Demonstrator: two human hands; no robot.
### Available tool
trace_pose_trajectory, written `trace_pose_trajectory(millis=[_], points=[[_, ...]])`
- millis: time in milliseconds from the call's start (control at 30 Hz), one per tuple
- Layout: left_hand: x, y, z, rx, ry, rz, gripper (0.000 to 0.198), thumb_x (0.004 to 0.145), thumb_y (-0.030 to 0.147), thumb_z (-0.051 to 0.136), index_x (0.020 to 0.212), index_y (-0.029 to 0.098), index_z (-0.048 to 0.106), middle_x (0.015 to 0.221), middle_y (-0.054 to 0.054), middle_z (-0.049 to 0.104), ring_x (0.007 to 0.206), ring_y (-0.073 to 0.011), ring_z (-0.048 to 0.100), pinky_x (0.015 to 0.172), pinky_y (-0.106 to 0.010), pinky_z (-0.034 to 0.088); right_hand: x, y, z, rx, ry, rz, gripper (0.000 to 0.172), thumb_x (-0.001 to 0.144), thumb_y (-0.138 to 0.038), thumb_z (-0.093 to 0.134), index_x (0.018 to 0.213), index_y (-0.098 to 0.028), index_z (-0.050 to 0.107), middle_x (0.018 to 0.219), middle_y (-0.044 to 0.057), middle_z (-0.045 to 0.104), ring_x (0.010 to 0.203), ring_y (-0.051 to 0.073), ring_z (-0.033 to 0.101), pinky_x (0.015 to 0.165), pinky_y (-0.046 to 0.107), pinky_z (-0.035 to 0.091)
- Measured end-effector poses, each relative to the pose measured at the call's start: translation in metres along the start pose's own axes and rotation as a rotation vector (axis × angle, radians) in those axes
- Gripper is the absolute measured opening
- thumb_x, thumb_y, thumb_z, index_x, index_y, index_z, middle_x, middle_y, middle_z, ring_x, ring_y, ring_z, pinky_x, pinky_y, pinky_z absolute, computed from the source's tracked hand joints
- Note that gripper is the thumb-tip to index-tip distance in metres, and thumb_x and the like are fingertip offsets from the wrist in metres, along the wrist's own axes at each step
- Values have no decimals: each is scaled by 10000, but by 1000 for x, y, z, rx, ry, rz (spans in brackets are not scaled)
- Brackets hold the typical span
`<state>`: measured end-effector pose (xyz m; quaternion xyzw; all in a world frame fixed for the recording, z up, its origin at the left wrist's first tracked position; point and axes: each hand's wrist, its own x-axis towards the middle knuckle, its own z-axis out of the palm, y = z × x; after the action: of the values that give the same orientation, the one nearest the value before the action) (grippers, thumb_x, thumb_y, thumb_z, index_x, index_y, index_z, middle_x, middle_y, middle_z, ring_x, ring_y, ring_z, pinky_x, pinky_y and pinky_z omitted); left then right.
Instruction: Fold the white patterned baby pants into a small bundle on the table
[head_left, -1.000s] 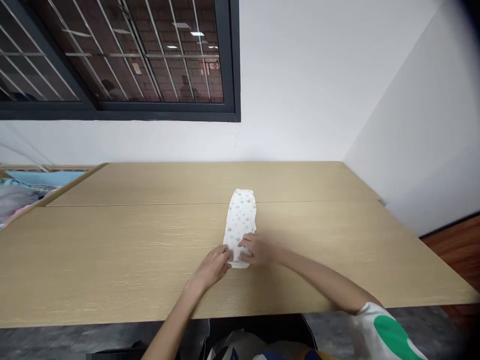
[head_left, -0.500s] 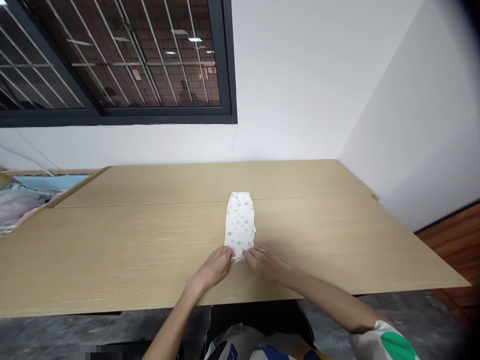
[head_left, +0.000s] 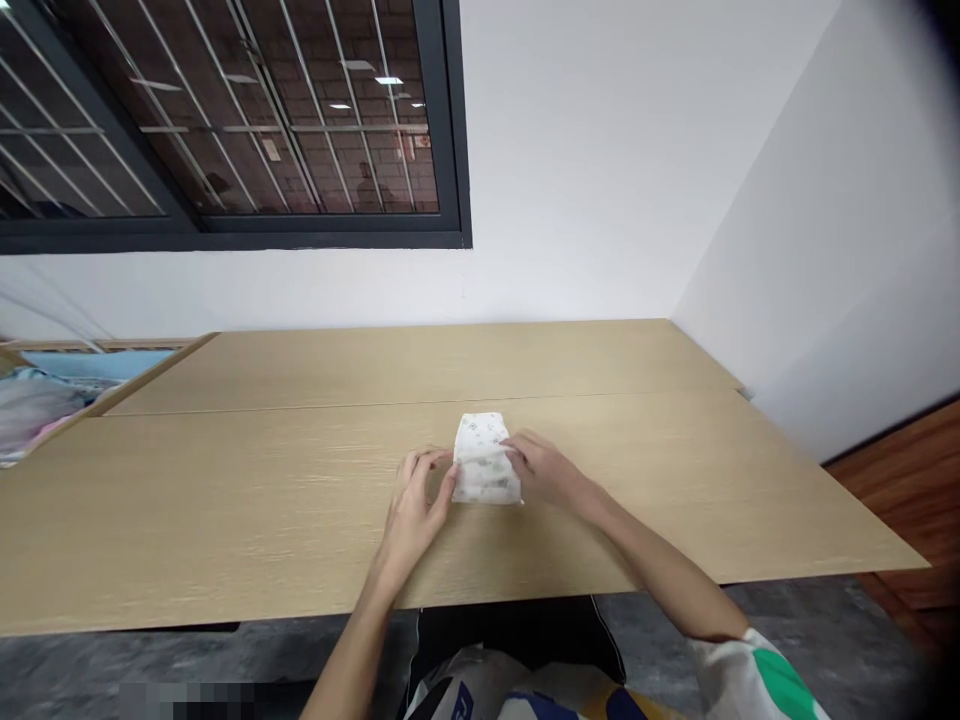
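Plainly, one left hand [head_left: 412, 502], one right hand [head_left: 549, 474] touch one folded cloth [head_left: 484, 473]

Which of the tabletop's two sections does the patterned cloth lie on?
The nearer, wider section: the cloth lies wholly this side of the seam; the far section runs along the wall.

white printed cloth [head_left: 486, 480] folded, mid worktop [head_left: 247, 520] | left hand [head_left: 411, 500]: thumb at left edge, fingers spread | right hand [head_left: 551, 477]: fingertips on right side | barred window [head_left: 452, 130] far left | bagged fabrics [head_left: 41, 405] left, beyond worktop edge
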<state>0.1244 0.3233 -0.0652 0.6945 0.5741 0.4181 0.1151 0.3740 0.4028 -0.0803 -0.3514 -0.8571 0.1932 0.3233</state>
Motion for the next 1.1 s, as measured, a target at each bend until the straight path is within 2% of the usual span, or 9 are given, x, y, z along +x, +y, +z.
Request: trace_pose_trajectory(millis=[67,267,400,533,633,733,900,1000,1100], points=[[-6,-5,22,71,75,14,272,1031,425,512,1204,235,600,1206,-87,633,1157,-250,605,1012,-425,501,27,25,10,-16,81,26,274,1072,-231,403,1188,-198,649,1145,97,663,1089,225,631,981,377,498],[-47,-9,97,482,-112,16,413,1000,376,548,1367,188,584,1387,-177,606,1228,-357,602,990,-523,517,80,91,54,-54,26,112,286,1054,-183,410,1130,-174,685,1142,98,680,1130,217,602,1037,360,462],[-63,-10,124,623,-138,-3,508,990,351,561,1471,189,549,1532,-219,504,1402,-430,479,1069,-573,464,92,115,73,-103,8,141,313,1048,-188,407,1132,-168,708,1131,104,666,1119,223,593,1043,361,459],[-64,-10,130,646,-129,-10,574,978,349,582,1525,194,513,1615,-233,403,1495,-453,366,1137,-587,406,95,127,76,-208,1,208,303,1030,-215,447,1129,-188,732,1122,109,641,1100,238,583,1030,372,468],[-64,-13,132,640,-150,-14,587,984,357,572,1543,192,498,1612,-241,408,1485,-448,391,1138,-584,409,90,119,72,-304,17,193,341,1045,-247,440,1268,-200,693,1230,135,638,1162,263,571,1069,416,447],[-66,-16,133,648,-150,-13,580,992,366,556,1546,201,498,1602,-244,423,1462,-459,422,1119,-599,420,78,92,73,-296,-14,-37,455,1076,-336,424,1495,-200,537,1489,164,540,1374,293,482,1172,473,368],[-69,-15,135,641,-135,-14,483,993,365,544,1406,135,642,1471,-264,563,1401,-451,485,1121,-625,402,46,46,89,-115,-367,-488,568,1096,-441,407,1598,-174,405,1659,147,372,1550,238,308,1236,417,308],[-68,-11,133,633,-136,-31,476,1007,396,523,1343,98,682,1305,-267,666,1287,-419,575,1129,-621,398,36,44,101,-90,-482,-538,575,1110,-438,383,1602,-142,392,1676,154,331,1570,235,271,1257,422,276],[-67,-8,131,621,-137,-52,474,995,416,551,1342,120,682,1382,-266,621,1343,-422,537,1128,-604,406,38,61,110,-149,-500,-497,559,1109,-416,394,1600,-149,397,1666,149,345,1569,258,276,1254,475,285]])
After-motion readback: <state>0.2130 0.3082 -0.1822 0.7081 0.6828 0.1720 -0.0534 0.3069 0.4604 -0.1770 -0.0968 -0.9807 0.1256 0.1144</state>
